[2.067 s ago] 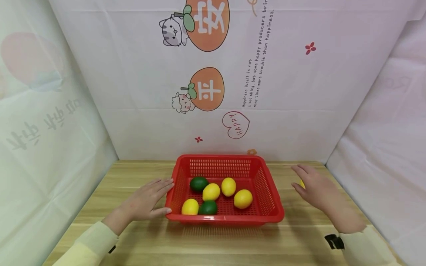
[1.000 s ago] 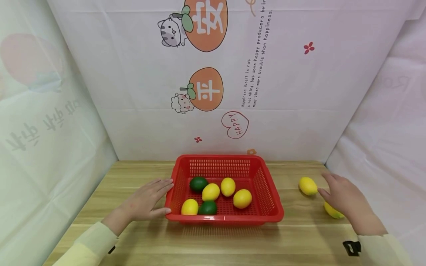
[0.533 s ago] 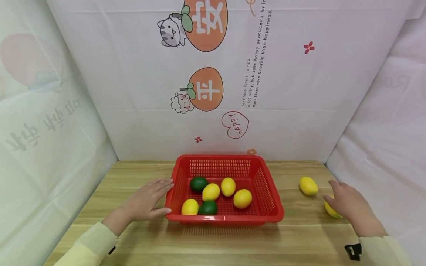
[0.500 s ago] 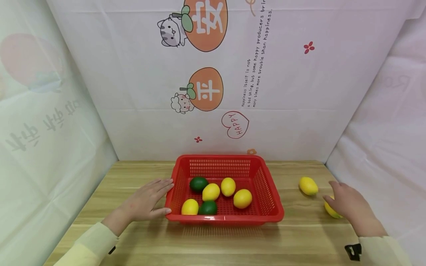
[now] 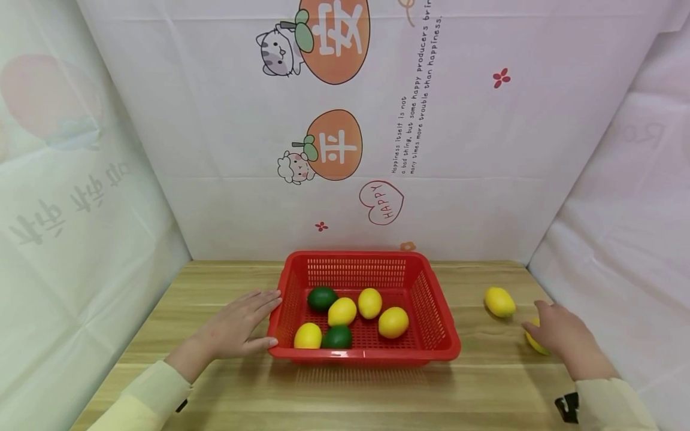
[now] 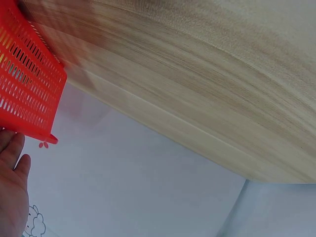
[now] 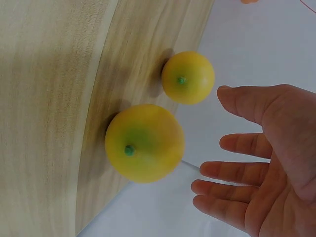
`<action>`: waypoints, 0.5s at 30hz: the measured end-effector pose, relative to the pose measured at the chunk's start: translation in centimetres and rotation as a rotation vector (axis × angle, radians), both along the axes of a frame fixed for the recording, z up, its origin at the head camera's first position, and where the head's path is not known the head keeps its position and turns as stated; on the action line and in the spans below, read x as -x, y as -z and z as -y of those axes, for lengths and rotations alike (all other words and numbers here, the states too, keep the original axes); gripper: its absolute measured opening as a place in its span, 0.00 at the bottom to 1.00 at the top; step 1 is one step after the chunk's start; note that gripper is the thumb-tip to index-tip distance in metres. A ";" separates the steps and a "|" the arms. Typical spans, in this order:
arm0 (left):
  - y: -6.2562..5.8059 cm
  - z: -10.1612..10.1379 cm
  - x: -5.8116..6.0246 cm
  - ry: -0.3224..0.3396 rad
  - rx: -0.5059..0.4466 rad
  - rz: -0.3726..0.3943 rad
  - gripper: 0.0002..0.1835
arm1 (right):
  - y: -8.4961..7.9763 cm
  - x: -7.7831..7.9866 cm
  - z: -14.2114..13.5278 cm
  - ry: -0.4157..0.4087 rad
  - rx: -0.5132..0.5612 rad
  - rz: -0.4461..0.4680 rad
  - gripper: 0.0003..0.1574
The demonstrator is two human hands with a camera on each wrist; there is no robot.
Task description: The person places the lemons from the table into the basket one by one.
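Note:
A red plastic basket holds several yellow lemons and two dark green, lemon-shaped fruits. My left hand rests on its left rim, fingers extended; the left wrist view shows those fingertips against the basket. Two more lemons lie on the table right of the basket. My right hand is just above the nearer lemon and partly covers it in the head view. In the right wrist view, the fingers are spread and apart from that lemon. The farther lemon lies behind and left.
The wooden table ends at a printed white sheet behind the basket. White sheets also hang at the left and the right, the right one close beside my right hand.
My right hand has moved right from the farther lemon, uncovering it, and then come down a little toward the nearer lemon. My left hand and the basket have stayed put.

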State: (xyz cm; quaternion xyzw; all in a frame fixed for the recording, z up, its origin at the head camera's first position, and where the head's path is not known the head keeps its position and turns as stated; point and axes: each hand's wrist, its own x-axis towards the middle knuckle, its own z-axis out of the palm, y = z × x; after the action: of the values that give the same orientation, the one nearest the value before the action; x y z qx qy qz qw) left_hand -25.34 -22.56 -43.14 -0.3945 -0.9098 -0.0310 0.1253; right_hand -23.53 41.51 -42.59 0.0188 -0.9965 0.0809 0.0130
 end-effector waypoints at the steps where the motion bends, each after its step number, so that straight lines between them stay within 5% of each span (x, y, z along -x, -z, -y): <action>1: 0.0 0.0 0.0 0.003 -0.003 -0.003 0.42 | 0.1 0.1 -0.1 0.001 -0.002 0.003 0.43; 15: 0.2 0.0 0.1 0.003 -0.010 0.004 0.43 | 1.8 1.0 -0.5 -0.009 -0.024 -0.004 0.42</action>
State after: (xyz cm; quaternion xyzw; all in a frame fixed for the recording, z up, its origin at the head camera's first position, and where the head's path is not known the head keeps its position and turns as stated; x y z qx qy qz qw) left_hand -25.40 -22.54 -43.30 -0.3950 -0.9093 -0.0363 0.1255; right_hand -24.56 42.01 -44.42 0.0234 -0.9972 0.0690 0.0143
